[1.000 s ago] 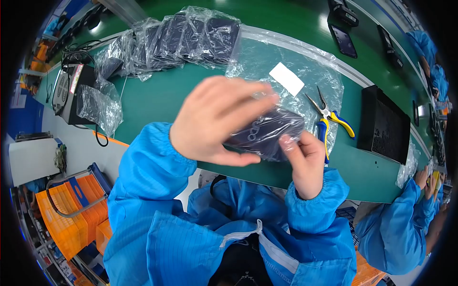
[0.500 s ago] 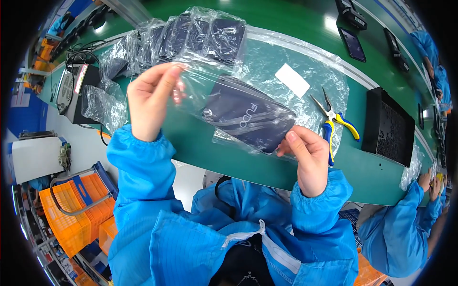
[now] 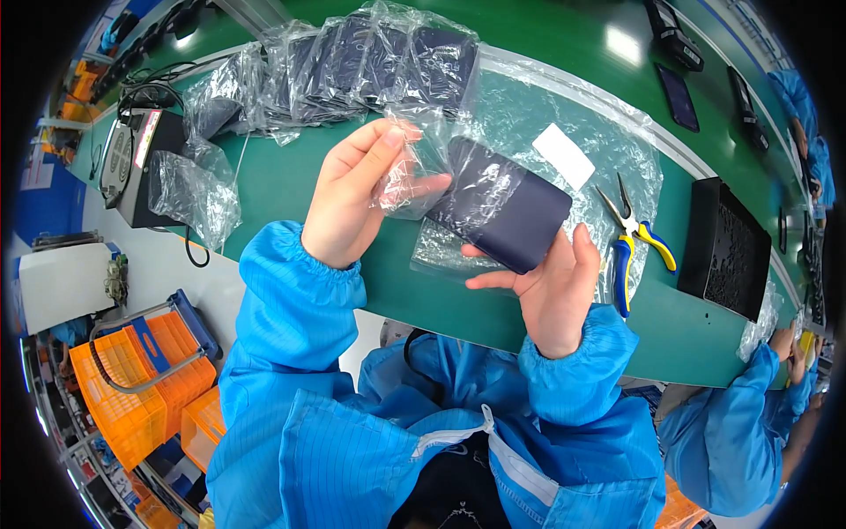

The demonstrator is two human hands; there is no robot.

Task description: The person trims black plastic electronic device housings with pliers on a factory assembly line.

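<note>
The left hand [image 3: 348, 198] pinches a clear plastic bag [image 3: 426, 152] that partly covers a dark flat case [image 3: 529, 212]. The case lies between both hands above the tabletop [image 3: 273, 181], its bare end resting against the right hand [image 3: 555, 300], loosely open.

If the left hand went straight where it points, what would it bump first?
Past the clear plastic it pinches, the left hand would probably meet the bagged dark items, though it might pass above them.
</note>
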